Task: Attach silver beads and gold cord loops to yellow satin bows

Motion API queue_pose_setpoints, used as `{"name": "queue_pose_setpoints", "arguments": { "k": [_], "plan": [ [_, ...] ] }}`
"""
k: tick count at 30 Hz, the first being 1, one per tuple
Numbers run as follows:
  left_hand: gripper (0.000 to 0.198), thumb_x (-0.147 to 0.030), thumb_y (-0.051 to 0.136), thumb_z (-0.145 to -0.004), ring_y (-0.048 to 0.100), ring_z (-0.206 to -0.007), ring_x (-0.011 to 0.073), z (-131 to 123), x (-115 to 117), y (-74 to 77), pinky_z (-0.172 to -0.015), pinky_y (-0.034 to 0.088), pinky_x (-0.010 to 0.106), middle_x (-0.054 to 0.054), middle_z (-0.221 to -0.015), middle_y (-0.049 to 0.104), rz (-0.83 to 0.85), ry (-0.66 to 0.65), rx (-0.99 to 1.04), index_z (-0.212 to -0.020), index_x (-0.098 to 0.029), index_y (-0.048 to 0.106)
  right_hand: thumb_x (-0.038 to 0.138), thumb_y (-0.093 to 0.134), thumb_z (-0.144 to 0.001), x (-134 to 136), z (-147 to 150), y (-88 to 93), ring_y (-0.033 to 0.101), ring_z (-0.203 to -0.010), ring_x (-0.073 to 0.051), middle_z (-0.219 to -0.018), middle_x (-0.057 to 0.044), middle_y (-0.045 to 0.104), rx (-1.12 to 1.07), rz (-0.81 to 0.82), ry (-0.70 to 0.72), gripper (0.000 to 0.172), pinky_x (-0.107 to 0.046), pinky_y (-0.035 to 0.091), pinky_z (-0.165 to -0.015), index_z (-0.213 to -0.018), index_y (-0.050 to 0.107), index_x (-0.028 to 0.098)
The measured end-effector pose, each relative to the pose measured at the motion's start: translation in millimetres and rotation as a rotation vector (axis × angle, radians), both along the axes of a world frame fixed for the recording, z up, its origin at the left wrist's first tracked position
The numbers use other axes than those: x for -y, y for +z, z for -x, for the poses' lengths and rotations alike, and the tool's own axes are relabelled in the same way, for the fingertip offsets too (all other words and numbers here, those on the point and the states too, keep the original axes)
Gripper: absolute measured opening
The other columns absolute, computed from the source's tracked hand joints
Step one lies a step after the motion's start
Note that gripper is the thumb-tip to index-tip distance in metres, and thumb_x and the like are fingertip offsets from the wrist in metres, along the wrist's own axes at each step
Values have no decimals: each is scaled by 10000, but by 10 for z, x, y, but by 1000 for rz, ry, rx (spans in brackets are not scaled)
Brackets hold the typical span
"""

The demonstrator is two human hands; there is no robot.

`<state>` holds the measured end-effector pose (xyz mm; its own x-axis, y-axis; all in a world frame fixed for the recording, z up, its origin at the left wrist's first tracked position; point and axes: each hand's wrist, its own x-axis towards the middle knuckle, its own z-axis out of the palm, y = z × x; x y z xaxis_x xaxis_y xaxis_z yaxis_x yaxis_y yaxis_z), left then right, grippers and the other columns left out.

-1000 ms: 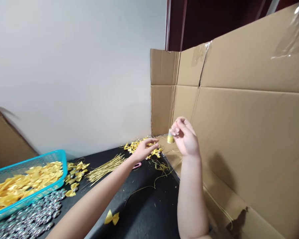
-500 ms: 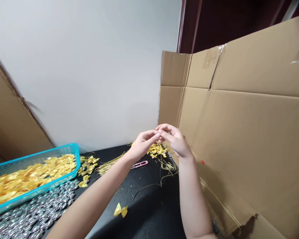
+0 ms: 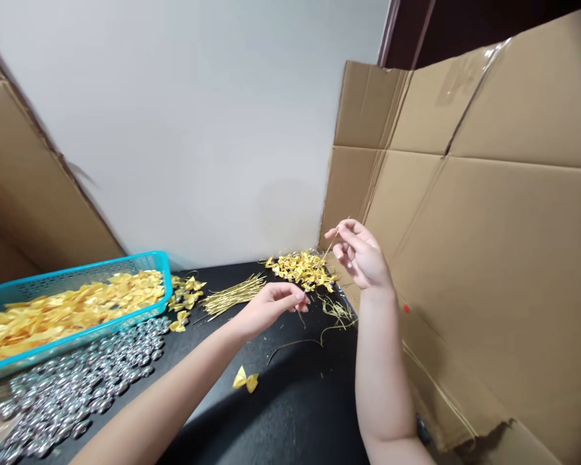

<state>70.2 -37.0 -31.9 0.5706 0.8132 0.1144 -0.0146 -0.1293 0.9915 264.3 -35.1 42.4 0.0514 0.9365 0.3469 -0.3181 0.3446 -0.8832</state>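
Note:
My right hand point(image 3: 363, 255) is raised near the cardboard, thumb and fingertip pinched on a thin gold wire tie point(image 3: 330, 244) that slants down to the left. Lower and to the left, my left hand point(image 3: 281, 301) is closed in a pinch over the black table. A short thin strand point(image 3: 302, 318) hangs below its fingertips, apparently a piece of the same wire. Behind it lies a bundle of gold wire ties point(image 3: 232, 296). One loose yellow ribbon bow point(image 3: 245, 380) rests on the table in front of me.
A turquoise basket point(image 3: 162, 261) full of yellow bows stands at the left, with many silver oval beads point(image 3: 91, 368) before it. Finished-looking bows point(image 3: 303, 268) are heaped at the back; wire scraps point(image 3: 339, 311) lie by the cardboard wall point(image 3: 489, 258).
My hands were together at the fingertips and have moved apart, the right one up and right, the left one down. The wire tie now shows in the right hand. The view has shifted slightly.

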Motion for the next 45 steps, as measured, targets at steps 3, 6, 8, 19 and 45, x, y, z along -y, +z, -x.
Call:
{"name": "queue_pose_setpoints", "arguments": {
  "k": [3, 6, 8, 19, 45],
  "plan": [
    [342, -502, 678, -765, 577, -688, 153, 144, 49, -87, -698, 431, 283, 26, -701, 677, 55, -3, -34, -713, -164, 670, 281, 668, -761, -21, -17, 5, 545, -478, -48, -711, 25, 637, -66, 24, -50, 181, -154, 346, -365, -778, 501, 213],
    [323, -488, 671, -770, 566, -685, 150, 250, 75, -127, -691, 424, 280, 30, -726, 683, 92, -5, -53, -724, -168, 673, 250, 657, -758, -34, -34, 7, 565, -484, -50, -662, 40, 614, -91, 32, -101, 152, -143, 411, -393, -759, 512, 206],
    [319, -484, 672, -766, 564, -690, 154, 296, 88, -134, -696, 423, 285, 35, -731, 684, 109, -13, -60, -719, -169, 671, 248, 654, -760, -39, -48, 8, 565, -485, -48, -650, 46, 603, -86, 28, -131, 150, -140, 435, -409, -750, 510, 206],
    [286, -441, 638, -823, 521, -650, 137, 513, 127, -146, -647, 398, 264, 21, -683, 645, 197, -123, -64, -861, -172, 727, 230, 662, -746, -47, -95, 14, 546, -499, -53, -633, 51, 575, -95, 7, -201, 143, -153, 455, -439, -736, 521, 206],
    [180, -212, 500, -933, 491, -453, 133, 377, 758, -60, -456, 308, 289, -19, -539, 567, -1362, 27, -505, -799, -188, 618, 256, 693, -715, -105, 209, -50, 349, -420, -36, -529, 99, 342, -242, -151, -162, 213, -200, 244, -415, -740, 487, 212]
  ]
}}
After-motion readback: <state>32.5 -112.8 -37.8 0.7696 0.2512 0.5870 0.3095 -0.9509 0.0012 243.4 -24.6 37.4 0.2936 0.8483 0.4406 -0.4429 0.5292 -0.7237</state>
